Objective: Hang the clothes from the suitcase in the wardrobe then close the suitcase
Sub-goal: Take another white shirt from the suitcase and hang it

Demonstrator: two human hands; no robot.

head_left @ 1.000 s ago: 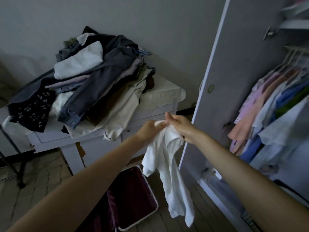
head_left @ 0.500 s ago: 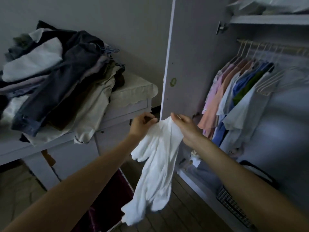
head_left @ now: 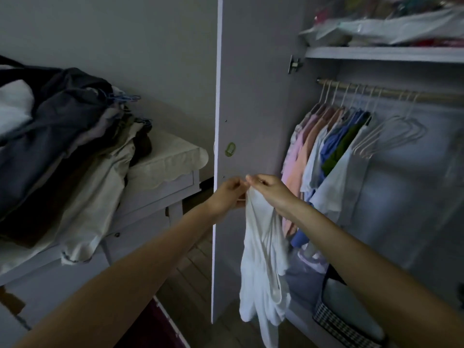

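Both hands meet at the top of a white garment, which hangs limp in front of the open wardrobe door. The left hand and the right hand each pinch the fabric with curled fingers, close together, just left of the hanging clothes. Empty hangers wait on the rail to the right. The risk, as I judge it, is the narrow grip: held by one small bunch, the soft cloth could slip free or twist, making it awkward to thread onto a hanger. A heaped pile of clothes lies on the table at far left. No writing or brand is legible.
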